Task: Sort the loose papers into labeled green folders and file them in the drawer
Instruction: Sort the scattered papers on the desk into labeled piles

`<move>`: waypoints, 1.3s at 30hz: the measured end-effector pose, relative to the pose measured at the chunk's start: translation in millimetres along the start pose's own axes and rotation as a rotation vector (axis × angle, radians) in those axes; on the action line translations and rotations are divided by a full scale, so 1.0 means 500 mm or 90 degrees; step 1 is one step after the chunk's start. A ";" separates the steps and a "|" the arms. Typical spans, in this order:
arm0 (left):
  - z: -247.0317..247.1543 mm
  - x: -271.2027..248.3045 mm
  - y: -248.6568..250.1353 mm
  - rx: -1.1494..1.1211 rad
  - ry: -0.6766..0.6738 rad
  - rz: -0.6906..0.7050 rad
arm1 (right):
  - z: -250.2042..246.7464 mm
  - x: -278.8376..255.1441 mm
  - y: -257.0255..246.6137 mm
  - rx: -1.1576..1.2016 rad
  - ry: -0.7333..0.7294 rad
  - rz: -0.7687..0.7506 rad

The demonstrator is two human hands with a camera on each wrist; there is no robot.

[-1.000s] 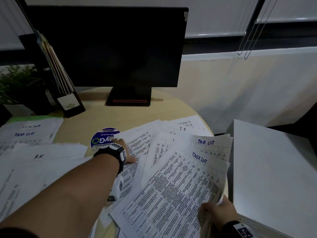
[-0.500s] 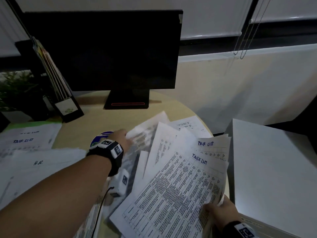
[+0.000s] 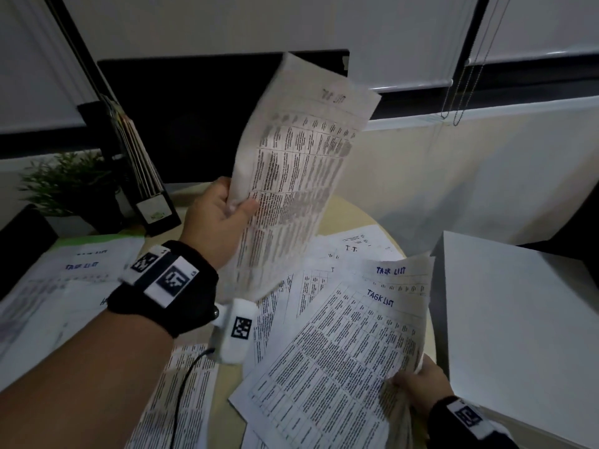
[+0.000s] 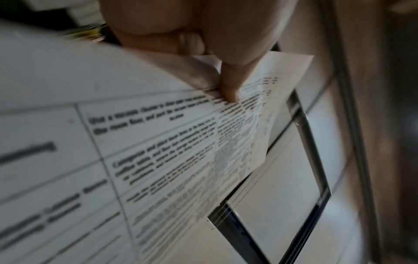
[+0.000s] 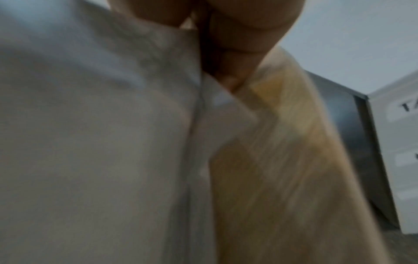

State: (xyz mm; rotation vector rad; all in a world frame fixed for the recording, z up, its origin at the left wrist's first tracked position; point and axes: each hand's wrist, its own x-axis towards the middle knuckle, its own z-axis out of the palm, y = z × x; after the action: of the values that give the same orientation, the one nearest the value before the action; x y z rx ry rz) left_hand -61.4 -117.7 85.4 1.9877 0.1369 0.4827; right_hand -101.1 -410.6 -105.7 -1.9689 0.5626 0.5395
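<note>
Fingers point(image 3: 241, 207) of the left hand point(image 3: 217, 218) pinch a printed table sheet point(image 3: 291, 176); right hand point(image 3: 421, 384) grips fanned task-list pages point(image 3: 340, 351).

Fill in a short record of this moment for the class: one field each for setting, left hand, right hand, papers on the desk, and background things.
setting: round desk strewn with printed sheets, dim light
left hand: left hand grips a raised sheet by its edge, thumb on the printed side
right hand: right hand holds a fanned stack headed TASK LIST
papers on the desk: loose sheet marked I.T.; TASK LIST sheets on a green folder
background things: monitor, file holder, plant, white cabinet
</note>
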 end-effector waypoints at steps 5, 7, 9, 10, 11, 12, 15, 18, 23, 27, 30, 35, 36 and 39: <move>0.024 -0.046 -0.035 -0.089 -0.065 -0.186 | -0.009 -0.007 0.005 -0.049 0.010 -0.055; 0.050 -0.074 -0.084 0.000 -0.110 -0.239 | -0.015 -0.011 0.001 0.009 0.003 -0.047; 0.074 -0.107 -0.124 0.083 -0.158 -0.271 | -0.023 -0.019 -0.011 0.091 -0.030 -0.015; 0.084 -0.121 -0.141 0.098 -0.169 -0.285 | -0.028 -0.024 -0.020 0.132 -0.052 -0.003; 0.092 -0.131 -0.153 0.098 -0.170 -0.302 | -0.033 -0.029 -0.027 0.163 -0.070 -0.002; 0.097 -0.137 -0.161 0.089 -0.163 -0.323 | -0.039 -0.034 -0.034 0.175 -0.083 -0.011; 0.096 -0.138 -0.173 0.031 -0.126 -0.397 | -0.045 -0.051 -0.047 0.184 -0.091 -0.049; 0.082 -0.134 -0.180 -0.002 -0.129 -0.467 | -0.044 -0.071 -0.056 0.211 -0.103 -0.091; 0.053 -0.144 -0.190 -0.098 -0.257 -0.419 | -0.041 -0.086 -0.067 0.351 -0.134 -0.116; 0.053 -0.158 -0.167 -0.120 -0.314 -0.371 | -0.028 -0.112 -0.100 0.350 -0.209 -0.204; 0.064 -0.172 -0.150 -0.023 -0.288 -0.312 | -0.011 -0.132 -0.122 0.094 -0.077 -0.315; 0.056 -0.174 -0.084 -0.082 -0.143 -0.171 | -0.031 -0.146 -0.161 0.082 0.106 -0.421; 0.050 -0.172 -0.068 -0.095 -0.120 -0.142 | -0.037 -0.143 -0.165 0.088 0.142 -0.428; 0.034 -0.167 -0.027 -0.120 -0.056 -0.073 | -0.043 -0.149 -0.175 0.115 0.195 -0.470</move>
State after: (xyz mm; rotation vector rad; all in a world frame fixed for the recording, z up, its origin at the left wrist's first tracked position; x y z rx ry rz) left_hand -129.2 -151.2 44.3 1.8017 0.1433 0.3212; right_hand -105.5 -382.1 7.4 -1.9206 0.0333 -0.2656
